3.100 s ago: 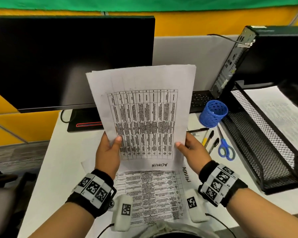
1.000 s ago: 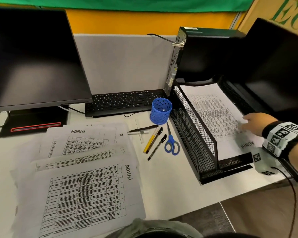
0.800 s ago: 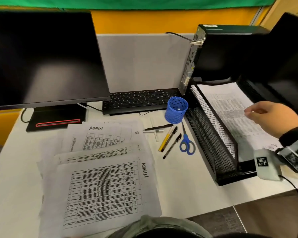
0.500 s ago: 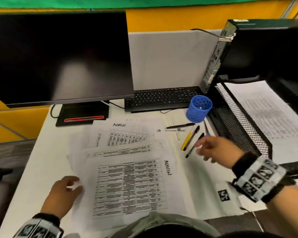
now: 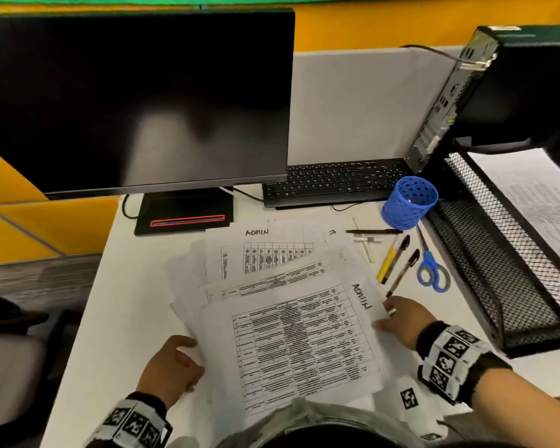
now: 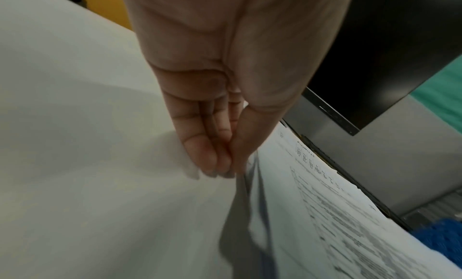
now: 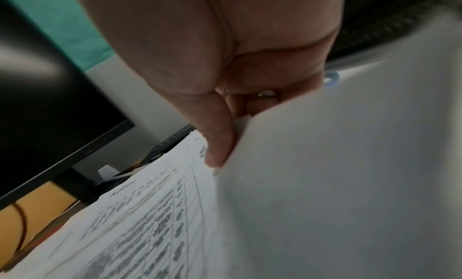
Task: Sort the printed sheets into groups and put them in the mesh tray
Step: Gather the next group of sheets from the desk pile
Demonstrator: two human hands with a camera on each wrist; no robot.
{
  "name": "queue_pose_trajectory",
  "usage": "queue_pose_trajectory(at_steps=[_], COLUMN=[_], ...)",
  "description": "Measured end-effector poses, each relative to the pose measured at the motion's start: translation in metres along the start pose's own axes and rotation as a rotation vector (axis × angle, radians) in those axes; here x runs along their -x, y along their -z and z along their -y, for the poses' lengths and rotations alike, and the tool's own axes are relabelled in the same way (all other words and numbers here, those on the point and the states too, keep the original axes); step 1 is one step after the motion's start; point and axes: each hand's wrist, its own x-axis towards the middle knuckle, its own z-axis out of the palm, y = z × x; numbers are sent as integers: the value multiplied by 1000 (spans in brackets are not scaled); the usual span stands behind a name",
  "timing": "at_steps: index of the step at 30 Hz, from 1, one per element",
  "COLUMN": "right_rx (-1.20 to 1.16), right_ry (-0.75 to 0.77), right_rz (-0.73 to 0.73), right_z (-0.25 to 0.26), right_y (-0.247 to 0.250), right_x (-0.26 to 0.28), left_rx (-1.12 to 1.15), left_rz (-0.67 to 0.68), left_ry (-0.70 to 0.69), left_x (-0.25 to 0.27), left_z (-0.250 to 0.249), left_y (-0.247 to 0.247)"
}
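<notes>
A loose pile of printed sheets point(image 5: 265, 257) lies on the white desk in front of me. The top sheet point(image 5: 304, 344) carries a table and a handwritten "ADMIN" along its right edge. My left hand point(image 5: 175, 367) pinches its left edge, thumb against straight fingers point(image 6: 212, 160). My right hand point(image 5: 398, 318) pinches the right edge near the word. The thumb point(image 7: 217, 145) lies on top and the fingers are hidden behind the lifted paper point(image 7: 350, 184). The black mesh tray point(image 5: 514, 286) stands at the right with a printed sheet point(image 5: 537, 202) in its upper tier.
A dark monitor point(image 5: 136, 98) and a keyboard point(image 5: 333, 181) stand behind the pile. Between the pile and the tray are a blue pen cup point(image 5: 409, 202), several pens point(image 5: 395, 260) and blue scissors point(image 5: 432, 270). A computer tower point(image 5: 498, 92) rises behind the tray.
My right hand left the sheet in the tray and came back left to the pile. My left hand moved in at the pile's left edge. Both now hold the top sheet.
</notes>
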Motion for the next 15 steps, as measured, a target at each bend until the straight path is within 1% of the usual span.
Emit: queue_pose_trajectory(at_steps=[2,4,5,7,9,10,12,15], right_rx=[21,31,12,-48,-80,-68,-56,-110], right_ry=[69,158,202,284,359,387,436,508], right_rz=[-23,-55,-72,-105,-118,-121,-154,-143], right_z=[5,12,14,19,24,26,29,36], right_y=[5,11,13,20,28,31,37,44], right_x=[6,15,19,29,40,46,57,71], left_rx=[-44,-85,-82,-39,-66,-106,-185,-189], left_rz=[-39,-137,-181,-203,-165,-137,-79,3], left_ry=[-36,-128,-202,-379,-534,-582,-628,-641], left_x=[0,-1,-1,2,4,5,5,3], left_z=[-4,-13,-19,-36,-53,-61,-76,-98], left_y=[5,13,16,20,21,21,19,16])
